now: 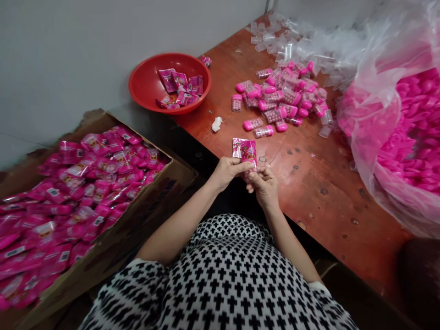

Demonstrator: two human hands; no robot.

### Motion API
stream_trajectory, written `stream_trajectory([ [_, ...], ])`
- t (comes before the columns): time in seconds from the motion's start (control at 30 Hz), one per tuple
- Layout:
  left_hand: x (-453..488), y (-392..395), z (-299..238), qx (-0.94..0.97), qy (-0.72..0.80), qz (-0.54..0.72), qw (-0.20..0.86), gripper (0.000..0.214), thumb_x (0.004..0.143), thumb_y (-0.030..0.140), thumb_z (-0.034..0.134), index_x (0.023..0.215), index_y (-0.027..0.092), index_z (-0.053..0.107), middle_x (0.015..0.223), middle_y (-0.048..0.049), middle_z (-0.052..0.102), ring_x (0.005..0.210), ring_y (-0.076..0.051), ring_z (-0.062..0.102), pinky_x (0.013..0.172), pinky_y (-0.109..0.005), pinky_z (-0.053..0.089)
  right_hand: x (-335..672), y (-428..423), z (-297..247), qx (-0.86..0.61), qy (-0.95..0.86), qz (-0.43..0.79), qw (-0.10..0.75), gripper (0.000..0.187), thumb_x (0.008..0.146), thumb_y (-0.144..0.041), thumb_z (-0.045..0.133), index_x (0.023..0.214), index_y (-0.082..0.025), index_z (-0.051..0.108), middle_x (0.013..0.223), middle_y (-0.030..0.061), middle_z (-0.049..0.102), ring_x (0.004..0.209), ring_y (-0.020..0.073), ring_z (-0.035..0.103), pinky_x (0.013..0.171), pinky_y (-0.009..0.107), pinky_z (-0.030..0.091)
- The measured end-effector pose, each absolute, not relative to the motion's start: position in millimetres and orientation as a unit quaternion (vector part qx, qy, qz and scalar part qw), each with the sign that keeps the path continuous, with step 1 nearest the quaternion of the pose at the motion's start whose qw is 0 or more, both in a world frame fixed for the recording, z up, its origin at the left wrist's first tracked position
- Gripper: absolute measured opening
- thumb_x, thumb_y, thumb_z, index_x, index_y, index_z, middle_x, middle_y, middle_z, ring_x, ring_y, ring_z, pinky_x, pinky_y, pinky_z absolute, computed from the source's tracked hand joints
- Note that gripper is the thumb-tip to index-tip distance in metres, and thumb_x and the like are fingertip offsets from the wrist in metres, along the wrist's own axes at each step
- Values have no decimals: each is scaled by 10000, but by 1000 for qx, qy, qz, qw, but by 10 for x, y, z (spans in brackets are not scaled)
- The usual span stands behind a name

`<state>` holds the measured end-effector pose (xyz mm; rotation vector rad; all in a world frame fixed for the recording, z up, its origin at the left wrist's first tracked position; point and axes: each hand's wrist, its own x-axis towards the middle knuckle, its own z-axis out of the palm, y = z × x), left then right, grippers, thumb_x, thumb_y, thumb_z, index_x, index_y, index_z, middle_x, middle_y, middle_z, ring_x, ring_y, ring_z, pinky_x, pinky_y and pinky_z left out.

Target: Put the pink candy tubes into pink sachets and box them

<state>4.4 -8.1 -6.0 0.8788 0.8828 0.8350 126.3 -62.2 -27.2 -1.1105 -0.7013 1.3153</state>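
A pink foil packet (245, 150) stands upright between both my hands, above the near edge of the brown table (309, 174). My left hand (227, 171) pinches the packet's lower left side. My right hand (264, 183) grips its lower right corner with curled fingers. A pile of small clear containers with pink caps (280, 96) lies on the table beyond the packet.
A cardboard box (113, 238) full of pink packets sits at my left. A red bowl (147, 85) with a few packets rests at the table's far left corner. A clear bag of pink caps (405, 137) fills the right side. Empty clear containers (275, 36) lie at the back. A small white scrap (217, 123) lies near the bowl.
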Motion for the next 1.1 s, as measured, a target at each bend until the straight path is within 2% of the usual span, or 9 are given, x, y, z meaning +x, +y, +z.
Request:
stream_trajectory([
  [0.1, 128, -168, -82, 336, 425, 455, 707, 267, 611, 341, 788, 646, 94, 694, 553, -13, 610, 491, -89, 536, 510, -228, 440, 1214, -640, -315, -472, -279, 573, 609, 274, 693, -326, 750, 860, -182, 588, 638, -39, 689, 434, 75, 601, 393, 162, 493],
  [0.2, 222, -241, -85, 281, 430, 490, 704, 287, 571, 344, 810, 658, 97, 692, 598, -25, 638, 534, -101, 566, 530, -228, 451, 1185, -673, -287, -496, -303, 546, 603, 281, 703, -327, 744, 884, -187, 582, 665, -43, 691, 456, 80, 615, 425, 180, 525],
  [0.33, 315, -328, -76, 250, 432, 500, 708, 299, 545, 344, 819, 630, 104, 661, 603, -27, 646, 485, -94, 540, 465, -224, 423, 1186, -694, -244, -527, -319, 477, 627, 256, 700, -312, 749, 846, -189, 579, 608, -69, 654, 428, 66, 589, 412, 166, 514],
  [0.43, 325, -373, -78, 240, 432, 501, 710, 304, 554, 346, 815, 596, 106, 634, 532, 3, 591, 428, -71, 482, 416, -210, 388, 1222, -685, -255, -508, -283, 522, 624, 261, 683, -319, 762, 813, -183, 581, 568, -63, 651, 395, 67, 575, 375, 151, 483],
  [0.5, 296, -373, -79, 232, 426, 497, 719, 297, 554, 334, 817, 611, 98, 646, 542, 0, 593, 457, -74, 508, 446, -207, 419, 1251, -687, -260, -487, -263, 561, 616, 271, 678, -340, 764, 819, -181, 597, 595, -49, 669, 407, 71, 588, 383, 156, 495],
  [0.63, 219, -347, -69, 226, 409, 500, 729, 253, 591, 306, 802, 683, 95, 695, 633, -31, 653, 557, -79, 575, 554, -197, 471, 1263, -729, -230, -450, -269, 603, 602, 311, 676, -355, 769, 909, -187, 649, 762, -9, 722, 573, 109, 679, 546, 226, 598],
  [0.7, 205, -362, -65, 235, 405, 485, 739, 240, 595, 298, 800, 694, 99, 706, 651, -36, 662, 573, -83, 581, 560, -197, 469, 1250, -746, -211, -445, -250, 604, 612, 299, 644, -330, 797, 867, -187, 659, 728, -16, 720, 579, 112, 686, 567, 220, 605],
  [0.87, 195, -450, -69, 266, 401, 455, 749, 240, 583, 309, 809, 636, 102, 699, 605, -15, 626, 556, -79, 557, 555, -208, 461, 1255, -708, -209, -442, -182, 602, 640, 310, 537, -300, 862, 704, -183, 629, 584, -49, 678, 486, 83, 651, 498, 144, 574],
  [1.1, -52, -375, 27, 297, 408, 409, 760, 288, 550, 333, 831, 663, 96, 712, 646, -39, 659, 610, -110, 594, 683, -297, 518, 1240, -555, -199, -417, -195, 686, 563, 356, 502, -336, 876, 604, -173, 576, 527, -16, 671, 433, 80, 621, 417, 111, 521],
])
